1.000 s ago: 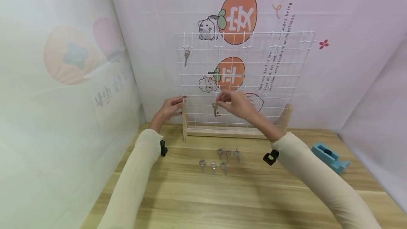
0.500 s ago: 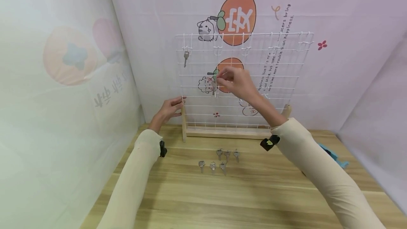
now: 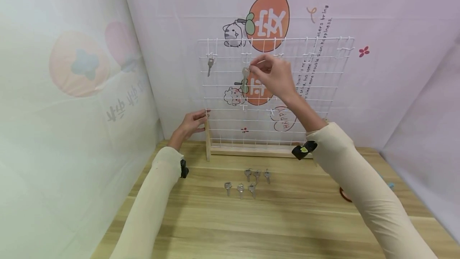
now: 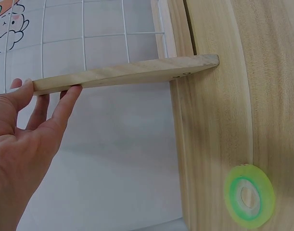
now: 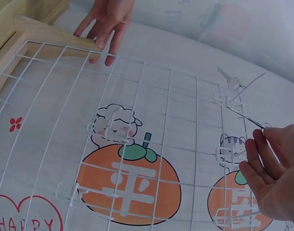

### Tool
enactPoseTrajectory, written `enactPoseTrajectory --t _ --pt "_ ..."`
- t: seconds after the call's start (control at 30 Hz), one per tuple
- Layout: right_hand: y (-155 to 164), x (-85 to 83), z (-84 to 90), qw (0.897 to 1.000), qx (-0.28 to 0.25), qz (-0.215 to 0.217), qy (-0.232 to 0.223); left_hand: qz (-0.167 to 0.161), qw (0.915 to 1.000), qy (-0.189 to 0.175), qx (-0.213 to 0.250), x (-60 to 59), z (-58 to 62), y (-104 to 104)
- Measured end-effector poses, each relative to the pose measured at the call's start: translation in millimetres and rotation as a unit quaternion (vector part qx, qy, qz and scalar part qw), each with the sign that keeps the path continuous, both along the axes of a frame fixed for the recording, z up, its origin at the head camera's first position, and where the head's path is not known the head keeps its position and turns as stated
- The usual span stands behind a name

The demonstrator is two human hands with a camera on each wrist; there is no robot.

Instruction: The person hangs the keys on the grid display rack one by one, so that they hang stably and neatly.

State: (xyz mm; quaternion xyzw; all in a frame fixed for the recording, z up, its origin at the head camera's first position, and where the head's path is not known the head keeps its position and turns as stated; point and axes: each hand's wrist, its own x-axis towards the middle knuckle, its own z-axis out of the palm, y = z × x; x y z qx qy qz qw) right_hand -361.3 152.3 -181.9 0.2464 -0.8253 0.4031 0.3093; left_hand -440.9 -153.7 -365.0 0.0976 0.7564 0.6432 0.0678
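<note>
The right hand (image 3: 274,76) pinches a small silver metal key (image 3: 245,78) hanging blade-down, just below the white wire hook (image 3: 246,56) above its fingers, while the left hand's (image 3: 190,124) straight fingers steady the rack's wooden post (image 3: 207,139).

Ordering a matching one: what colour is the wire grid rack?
White wire grid on a light wooden frame; clearest in the head view.

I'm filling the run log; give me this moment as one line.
right hand: pinches key near grid's top hooks | left hand: steadies wooden post | six keys on table
</note>
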Motion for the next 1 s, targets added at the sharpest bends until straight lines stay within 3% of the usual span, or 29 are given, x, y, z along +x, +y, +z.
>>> enactPoseTrajectory --t 0.33,0.67,1.0 --pt "-3 -8.3 15.3 0.999 -0.028 -0.015 -0.01 -0.008 0.9999 0.008 -0.001 3.1 1.1 -1" --pt "-5 -19.6 20.6 0.999 -0.03 -0.039 -0.012 -0.007 1.0 0.005 0.002 0.3 0.3 -1" --pt "-12 -19.9 26.0 0.998 -0.038 -0.036 -0.019 -0.006 0.9999 0.01 -0.005 1.5 0.9 -3"
